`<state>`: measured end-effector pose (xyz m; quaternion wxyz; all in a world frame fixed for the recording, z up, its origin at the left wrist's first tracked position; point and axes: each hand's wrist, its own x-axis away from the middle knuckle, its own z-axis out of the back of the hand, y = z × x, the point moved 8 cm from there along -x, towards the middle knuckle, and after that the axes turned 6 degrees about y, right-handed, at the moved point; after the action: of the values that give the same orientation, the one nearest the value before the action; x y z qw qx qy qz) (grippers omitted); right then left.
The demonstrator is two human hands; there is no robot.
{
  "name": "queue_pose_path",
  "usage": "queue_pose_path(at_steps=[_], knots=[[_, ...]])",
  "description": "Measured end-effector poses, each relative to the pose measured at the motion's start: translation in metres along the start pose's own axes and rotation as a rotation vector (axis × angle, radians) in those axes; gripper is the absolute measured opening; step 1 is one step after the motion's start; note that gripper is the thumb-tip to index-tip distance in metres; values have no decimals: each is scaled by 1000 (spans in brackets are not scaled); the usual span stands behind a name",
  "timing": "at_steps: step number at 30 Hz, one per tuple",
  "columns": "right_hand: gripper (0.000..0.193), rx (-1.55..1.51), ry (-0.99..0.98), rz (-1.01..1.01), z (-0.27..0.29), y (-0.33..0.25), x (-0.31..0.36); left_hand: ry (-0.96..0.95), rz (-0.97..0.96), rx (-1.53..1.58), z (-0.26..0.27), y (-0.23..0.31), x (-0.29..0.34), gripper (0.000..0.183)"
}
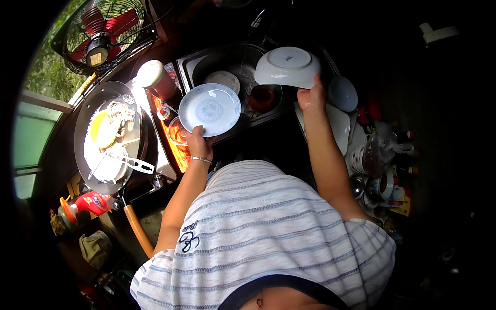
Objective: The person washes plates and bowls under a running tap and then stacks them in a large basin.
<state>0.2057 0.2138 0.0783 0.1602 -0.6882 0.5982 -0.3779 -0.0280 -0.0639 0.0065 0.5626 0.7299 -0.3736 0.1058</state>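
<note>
My left hand (199, 143) grips the near rim of a round plate (210, 110), white with a pale blue pattern, its face turned up. The plate is held over the left front corner of the sink (199, 67). On the right, my right hand (313, 96) is closed on the edge of a white bowl (288, 63), tipped so that its underside shows. Water runs into the sink between the two dishes. Inside the basin lie a pale plate (223, 79) and a reddish-brown bowl (261, 98).
A wok (82, 139) with a slotted turner (137, 164) and dishes in it stands at the left. A fan (103, 36) hangs by the window. Right of the sink are a white tray (337, 129), an upright plate (343, 93) and several jars and bottles. A red bottle (94, 203) lies lower left.
</note>
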Motion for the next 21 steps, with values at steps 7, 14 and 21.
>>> queue_pose_path(at_steps=[7,14,21], knots=[[31,-182,68,-167,-32,92,-51,-54,-73,92,15,19,20,44],[29,-185,-47,-208,-53,103,-60,-28,-84,40,11,15,3,43],[29,-158,-102,-185,-53,92,-74,-11,102,-211,-55,-30,-75,37]])
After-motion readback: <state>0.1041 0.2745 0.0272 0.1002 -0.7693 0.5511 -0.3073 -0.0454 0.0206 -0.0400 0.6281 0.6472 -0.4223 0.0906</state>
